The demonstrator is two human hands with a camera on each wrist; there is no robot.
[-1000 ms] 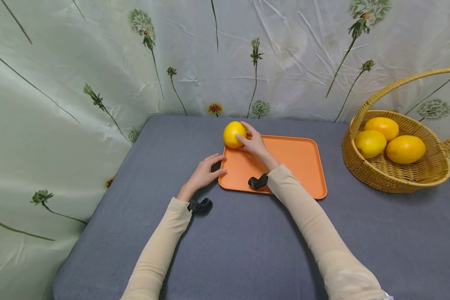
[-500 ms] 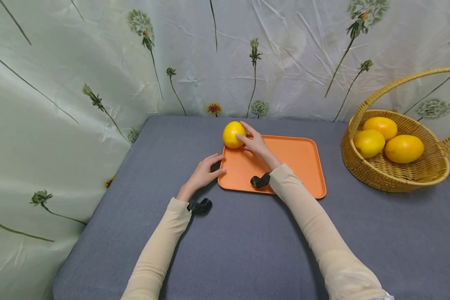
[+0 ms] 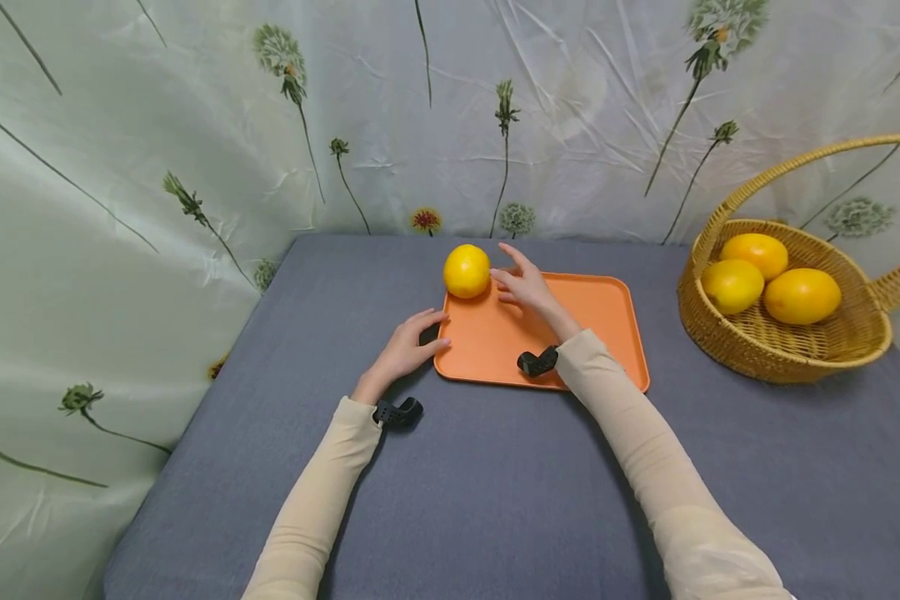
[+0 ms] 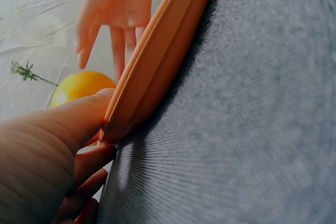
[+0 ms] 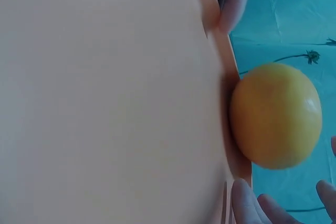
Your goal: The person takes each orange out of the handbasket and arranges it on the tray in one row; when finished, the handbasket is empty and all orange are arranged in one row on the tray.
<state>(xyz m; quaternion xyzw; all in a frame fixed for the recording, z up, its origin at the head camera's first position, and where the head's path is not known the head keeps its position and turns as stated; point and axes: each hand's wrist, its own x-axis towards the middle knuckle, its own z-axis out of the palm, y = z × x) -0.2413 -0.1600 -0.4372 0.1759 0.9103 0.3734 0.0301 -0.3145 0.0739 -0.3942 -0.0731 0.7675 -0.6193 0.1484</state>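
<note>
A round, smooth yellow-orange fruit [image 3: 467, 271] rests at the far left corner of the orange tray [image 3: 585, 321]. Just right of it, apart from the fruit, is my right hand [image 3: 528, 287], fingers spread and holding nothing. In the right wrist view the fruit [image 5: 275, 115] stands by the tray rim, with a few right fingertips [image 5: 244, 200] below it. My left hand [image 3: 403, 346] touches the tray's left edge with thumb and fingertips. The left wrist view has its thumb [image 4: 86, 114] against the rim and the fruit [image 4: 81, 85] partly hidden behind it.
A wicker basket [image 3: 750, 354] with a tall handle stands at the right, holding several similar yellow-orange fruits [image 3: 802, 296]. Grey cloth [image 3: 465, 492] covers the table. A curtain [image 3: 390, 100] with a dandelion print hangs along the back and left.
My right hand has let go of the fruit and drawn back a little to the right, its fingers opening. The fruit stays at the tray's corner. The left hand has not moved.
</note>
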